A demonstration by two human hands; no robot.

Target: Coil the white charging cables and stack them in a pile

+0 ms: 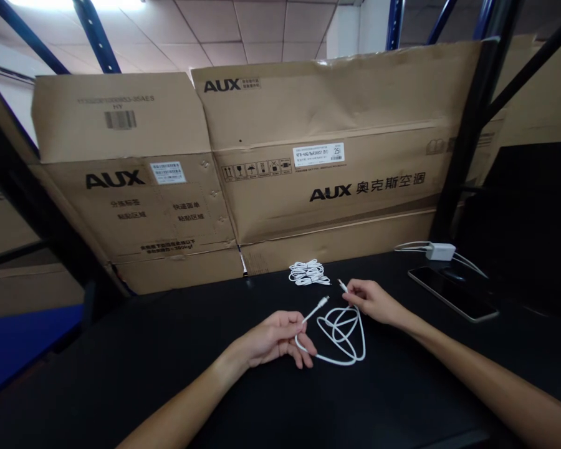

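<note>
A white charging cable (339, 362) lies in loose, tangled loops on the black tabletop between my hands. My left hand (280, 340) pinches it a little behind one plug (324, 301), which points up and to the right; the lower fingers are slightly spread, with the cable running past them. At the cable's other end, my right hand (367, 300) grips it just behind the second plug (341, 285), whose tip sticks out past the fingers. Behind the loops sits a folded bundle of white cable (308, 272), apart from both hands.
To the right lie a phone (453, 293) with a dark screen and a white adapter (440, 251) with thin white leads. Opened cardboard boxes (346, 118) form a wall along the table's back edge. Dark metal posts (467, 125) stand at both sides.
</note>
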